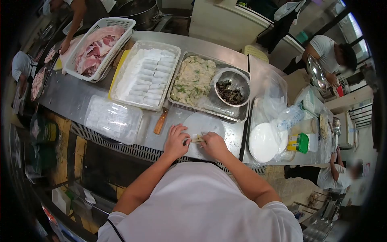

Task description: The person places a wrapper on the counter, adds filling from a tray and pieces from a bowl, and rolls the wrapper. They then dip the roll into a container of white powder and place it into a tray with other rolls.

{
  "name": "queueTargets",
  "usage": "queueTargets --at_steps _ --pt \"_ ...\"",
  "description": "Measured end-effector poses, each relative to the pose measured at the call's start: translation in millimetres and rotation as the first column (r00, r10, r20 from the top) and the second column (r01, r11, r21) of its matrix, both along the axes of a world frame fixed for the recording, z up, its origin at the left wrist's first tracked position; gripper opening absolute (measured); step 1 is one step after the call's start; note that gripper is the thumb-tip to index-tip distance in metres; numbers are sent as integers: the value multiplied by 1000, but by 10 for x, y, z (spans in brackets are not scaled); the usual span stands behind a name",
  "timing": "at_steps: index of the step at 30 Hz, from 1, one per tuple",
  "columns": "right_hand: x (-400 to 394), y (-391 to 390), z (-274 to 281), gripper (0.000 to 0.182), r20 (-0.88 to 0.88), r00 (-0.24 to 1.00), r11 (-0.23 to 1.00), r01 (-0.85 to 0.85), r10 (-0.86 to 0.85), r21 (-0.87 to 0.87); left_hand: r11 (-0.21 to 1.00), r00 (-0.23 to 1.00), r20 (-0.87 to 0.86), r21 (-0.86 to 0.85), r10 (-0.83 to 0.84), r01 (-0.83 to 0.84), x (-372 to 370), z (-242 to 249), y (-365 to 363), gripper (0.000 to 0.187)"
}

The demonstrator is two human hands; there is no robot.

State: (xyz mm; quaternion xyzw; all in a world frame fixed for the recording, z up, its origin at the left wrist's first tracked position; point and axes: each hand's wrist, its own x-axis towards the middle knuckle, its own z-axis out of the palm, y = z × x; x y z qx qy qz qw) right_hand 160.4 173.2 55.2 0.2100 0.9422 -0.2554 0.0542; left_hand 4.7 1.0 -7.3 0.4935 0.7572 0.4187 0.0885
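A small pale roll with filling (196, 138) lies between my hands at the near edge of a round whitish sheet (207, 123) on the steel table. My left hand (176, 142) curls its fingers at the roll's left end. From the other side, my right hand (214, 145) pinches the right end. Just beyond them is a metal tray (173, 95) holding a slab of pale minced filling (194, 78) flecked with green. A steel bowl (238, 76) of dark pieces sits in that tray's right part. Left of my hands lies a wooden-handled knife (160, 122).
A white tray (177, 50) holds rows of white rolls in powder. Nearer stands a clear-lidded container (113, 119). Raw meat fills a white basket (131, 24). On the right are a white plate (262, 141) and a yellow-green tub (297, 142). Other people work around the table.
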Motion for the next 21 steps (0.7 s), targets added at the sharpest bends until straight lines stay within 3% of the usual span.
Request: queueTargets --at_steps 5,7,11,14,16,17,18,21 --pt "-50 33 -73 24 -72 995 998 63 -65 -19 1000 999 -33 -11 -9 9 2 29 5 17" --pt "-15 126 -69 25 -51 977 964 194 -207 -184 1000 999 -40 -16 -11 10 -1 32 -7 17" --pt "49 281 87 29 44 876 760 440 -479 -478 1000 999 -42 6 -6 7 9 1 -5 17" --pt "-127 445 589 29 25 818 602 443 -574 -664 1000 999 -49 12 -3 4 9 9 -5 16" --pt "-363 358 1259 31 -283 685 557 214 -671 -803 1000 999 -48 8 -3 3 17 5 -11 15" --pt "-407 398 1575 28 -464 694 718 110 -551 -687 1000 999 -43 7 -2 3 22 -10 -5 15" --pt "-470 363 1864 26 -624 610 804 36 -488 -593 1000 999 -40 6 -1 1 24 -16 4 15" --pt "-707 220 2402 18 -937 257 972 64 -235 -226 1000 1000 -30 6 5 -5 24 -12 8 15"
